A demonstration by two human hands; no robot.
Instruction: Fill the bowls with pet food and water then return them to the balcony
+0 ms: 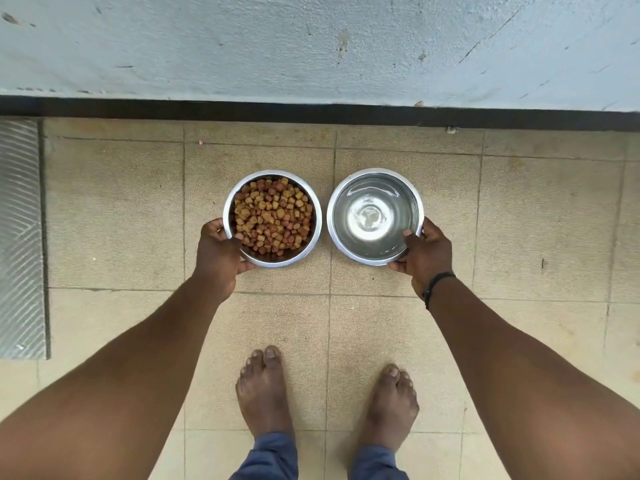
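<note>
Two steel bowls sit side by side over the beige tiled floor. The left bowl point(313, 216) is full of brown pet food kibble point(273, 214). The right bowl point(375, 178) holds clear water. My left hand point(218, 252) grips the food bowl's near left rim, thumb over the edge. My right hand point(424, 252) grips the water bowl's near right rim, thumb inside. I cannot tell whether the bowls rest on the floor or hang just above it.
A pale blue-white wall point(311, 46) with a dark base strip point(311, 114) runs across just beyond the bowls. A ribbed metal plate point(20, 237) lies on the floor at the left. My bare feet point(265, 389) stand behind the bowls.
</note>
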